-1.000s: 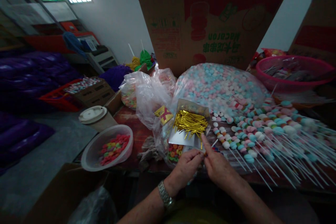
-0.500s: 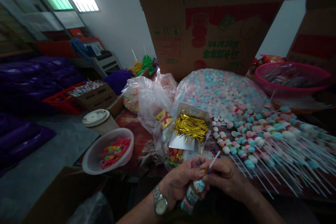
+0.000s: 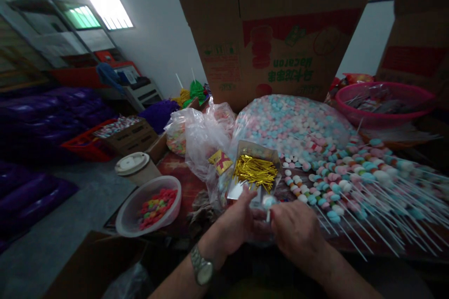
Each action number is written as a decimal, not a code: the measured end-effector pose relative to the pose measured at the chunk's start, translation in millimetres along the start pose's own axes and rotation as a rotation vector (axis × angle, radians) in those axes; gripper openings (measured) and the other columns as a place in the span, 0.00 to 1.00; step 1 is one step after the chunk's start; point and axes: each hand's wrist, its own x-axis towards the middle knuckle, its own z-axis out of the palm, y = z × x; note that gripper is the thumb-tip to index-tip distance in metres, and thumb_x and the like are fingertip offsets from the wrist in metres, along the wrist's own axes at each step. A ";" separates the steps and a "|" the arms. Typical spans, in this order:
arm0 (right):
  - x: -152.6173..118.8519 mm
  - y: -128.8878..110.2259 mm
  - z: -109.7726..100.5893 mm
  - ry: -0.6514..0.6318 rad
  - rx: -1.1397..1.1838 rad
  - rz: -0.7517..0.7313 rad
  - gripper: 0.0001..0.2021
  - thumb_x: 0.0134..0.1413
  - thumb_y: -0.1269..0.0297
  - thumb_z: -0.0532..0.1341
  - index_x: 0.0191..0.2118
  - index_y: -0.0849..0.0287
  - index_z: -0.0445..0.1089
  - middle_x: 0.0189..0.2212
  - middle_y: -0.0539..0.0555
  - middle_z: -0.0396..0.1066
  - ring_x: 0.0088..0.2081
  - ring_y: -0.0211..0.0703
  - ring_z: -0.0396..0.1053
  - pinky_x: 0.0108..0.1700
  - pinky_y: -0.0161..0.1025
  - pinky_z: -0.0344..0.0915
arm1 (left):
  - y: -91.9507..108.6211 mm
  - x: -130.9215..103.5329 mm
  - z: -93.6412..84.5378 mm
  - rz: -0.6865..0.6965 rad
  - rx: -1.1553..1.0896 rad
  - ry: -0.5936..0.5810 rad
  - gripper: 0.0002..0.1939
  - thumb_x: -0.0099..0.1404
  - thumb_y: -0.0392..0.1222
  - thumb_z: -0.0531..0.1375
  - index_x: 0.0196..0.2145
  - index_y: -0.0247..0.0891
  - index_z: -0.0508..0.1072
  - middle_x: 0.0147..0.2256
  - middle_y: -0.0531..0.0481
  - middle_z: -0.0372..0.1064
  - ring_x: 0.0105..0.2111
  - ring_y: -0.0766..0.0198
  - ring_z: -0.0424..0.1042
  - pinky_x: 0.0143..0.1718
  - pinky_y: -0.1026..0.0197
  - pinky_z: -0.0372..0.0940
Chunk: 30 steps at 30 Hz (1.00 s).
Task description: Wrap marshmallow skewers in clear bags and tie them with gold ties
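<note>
So your right hand [image 3: 298,229] is curled closed around the white stick of a skewer [image 3: 269,202], with a pale blue candy showing just above your fingers. The rest of it is blurry or hidden, so can't tell you much there. The skewer's right between your hands, at the near edge of the table [image 3: 177,168]. Your left hand [image 3: 238,224] is open, thumb up, fingers stretched toward the skewer; can't tell if they're actually touching it. You've got a watch [image 3: 202,268] on that wrist.

Just past your hands there's the tray [image 3: 257,146] with a heap of gold ties [image 3: 256,170]. Skewer pile [image 3: 361,173] is to the right, sticks pointing toward you, and the big candy bag [image 3: 291,119] sits behind the tray. Off to the left, well apart from your hands, is the bowl [image 3: 123,217] of bright candy loops [image 3: 159,208], with a rag [image 3: 202,208] between it and the tray.
</note>
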 end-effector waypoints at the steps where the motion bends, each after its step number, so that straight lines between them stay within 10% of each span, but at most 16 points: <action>1: -2.6 -3.6 2.8 -0.051 0.062 0.039 0.09 0.54 0.74 0.50 0.26 0.58 0.63 0.19 0.51 0.64 0.22 0.39 0.60 0.26 0.37 0.50 | 9.8 -6.8 -2.8 -0.019 -0.069 -0.063 0.39 0.53 0.71 0.49 0.52 0.41 0.60 0.28 0.49 0.70 0.23 0.63 0.68 0.27 0.60 0.63; 4: -6.9 -8.0 9.9 -0.121 0.392 0.433 0.12 0.56 0.69 0.48 0.23 0.57 0.59 0.17 0.48 0.61 0.20 0.37 0.58 0.23 0.34 0.49 | 30.3 -26.3 -11.5 0.237 -0.116 -0.056 0.39 0.48 0.76 0.46 0.43 0.44 0.71 0.22 0.50 0.69 0.27 0.58 0.70 0.32 0.56 0.64; 9: -4.0 -10.1 11.6 -0.011 0.891 0.880 0.15 0.58 0.56 0.50 0.23 0.57 0.58 0.18 0.45 0.56 0.22 0.34 0.54 0.23 0.32 0.50 | 4.8 -22.1 -6.2 0.168 0.381 -0.032 0.15 0.53 0.54 0.61 0.21 0.39 0.75 0.23 0.47 0.69 0.31 0.58 0.67 0.37 0.61 0.63; 19: -28.1 -18.9 16.3 -0.129 1.391 1.271 0.22 0.49 0.41 0.54 0.22 0.56 0.57 0.07 0.39 0.49 0.10 0.29 0.42 0.13 0.29 0.40 | -36.8 10.7 25.2 0.046 -0.035 -0.037 0.19 0.52 0.41 0.64 0.42 0.36 0.69 0.28 0.51 0.69 0.28 0.65 0.68 0.30 0.65 0.64; 23: -44.0 -8.9 1.1 -0.078 1.204 1.299 0.23 0.49 0.40 0.53 0.25 0.58 0.64 0.13 0.47 0.64 0.14 0.33 0.57 0.15 0.30 0.54 | -51.0 19.9 37.5 0.326 0.282 0.051 0.32 0.54 0.38 0.61 0.56 0.39 0.56 0.32 0.50 0.71 0.29 0.66 0.69 0.32 0.65 0.64; 27: -68.7 8.1 -27.1 0.247 0.945 1.204 0.23 0.46 0.49 0.62 0.46 0.57 0.66 0.41 0.55 0.71 0.40 0.44 0.69 0.41 0.37 0.67 | -70.9 27.5 57.0 0.356 0.864 -0.295 0.38 0.58 0.44 0.58 0.62 0.38 0.44 0.28 0.51 0.70 0.25 0.65 0.68 0.28 0.64 0.63; 30: -118.1 23.2 -65.4 0.463 0.776 1.322 0.18 0.47 0.54 0.63 0.43 0.57 0.67 0.34 0.53 0.73 0.33 0.43 0.71 0.35 0.37 0.68 | -70.9 35.8 61.9 0.391 1.389 -0.410 0.34 0.56 0.48 0.60 0.58 0.39 0.55 0.30 0.49 0.71 0.30 0.59 0.70 0.32 0.60 0.64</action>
